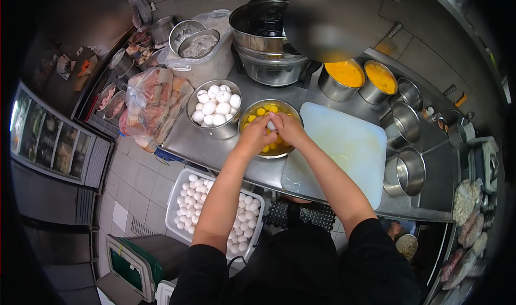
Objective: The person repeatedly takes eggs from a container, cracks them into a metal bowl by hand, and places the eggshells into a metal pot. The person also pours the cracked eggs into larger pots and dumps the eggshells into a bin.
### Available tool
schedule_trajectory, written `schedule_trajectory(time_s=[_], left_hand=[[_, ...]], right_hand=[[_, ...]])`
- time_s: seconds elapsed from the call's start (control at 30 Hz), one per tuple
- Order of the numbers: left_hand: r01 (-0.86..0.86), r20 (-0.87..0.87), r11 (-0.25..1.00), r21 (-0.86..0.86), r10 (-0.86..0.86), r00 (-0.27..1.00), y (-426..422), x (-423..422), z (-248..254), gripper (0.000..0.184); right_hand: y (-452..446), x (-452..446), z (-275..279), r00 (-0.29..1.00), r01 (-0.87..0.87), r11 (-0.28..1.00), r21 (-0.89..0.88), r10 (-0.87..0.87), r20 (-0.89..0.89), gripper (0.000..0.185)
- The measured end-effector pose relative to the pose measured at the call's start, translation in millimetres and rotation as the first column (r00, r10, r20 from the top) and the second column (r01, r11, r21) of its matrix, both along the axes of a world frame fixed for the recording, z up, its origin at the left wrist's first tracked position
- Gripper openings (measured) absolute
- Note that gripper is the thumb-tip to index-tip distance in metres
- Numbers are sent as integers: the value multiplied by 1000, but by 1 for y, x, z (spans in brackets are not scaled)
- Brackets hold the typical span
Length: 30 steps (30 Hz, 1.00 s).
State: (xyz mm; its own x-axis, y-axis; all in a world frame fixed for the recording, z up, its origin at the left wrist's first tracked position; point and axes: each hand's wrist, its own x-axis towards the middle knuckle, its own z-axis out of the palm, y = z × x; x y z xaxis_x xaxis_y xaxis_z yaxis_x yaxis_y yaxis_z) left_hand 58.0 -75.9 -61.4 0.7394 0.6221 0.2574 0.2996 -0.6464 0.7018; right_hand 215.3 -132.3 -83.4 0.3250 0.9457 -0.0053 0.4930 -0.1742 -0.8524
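Left hand (259, 135) and right hand (289, 128) are closed together around one white egg (271, 125), fingers curled in on it from both sides. Whether the shell is cracked can't be told; it is mostly covered. Egg is held directly over the mixing bowl (274, 156), presumably so any drips are caught inside. Yolks (261, 112) and clear egg white are held in that bowl.

Just left of it, a steel pot (221, 134) is heaped with whole eggs (217, 104), probably parked there for a short reach. A plastic tub (171, 208) below the counter is loaded with many more, likely kept low to save worktop. Right of the bowl, a white cutting board (344, 149) is laid flat, wet in patches. Behind the board, two metal pots (337, 92) are filled with yellow liquid (346, 74).
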Motion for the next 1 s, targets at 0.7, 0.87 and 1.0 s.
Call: schedule_trajectory(time_s=[0.7,0.87,1.0], left_hand=[[-320,166,924,212,289,943,71,-81,71,52],[-466,-104,869,167,485,868,116,-168,50,60],[-644,261,764,-39,630,732,70,-278,-9,49]], right_hand=[[107,-60,87,972,-191,958,216,216,-96,50],[113,-85,77,998,-56,968,243,59,-3,49],[6,-126,52,828,-154,970,190,232,-511,36]])
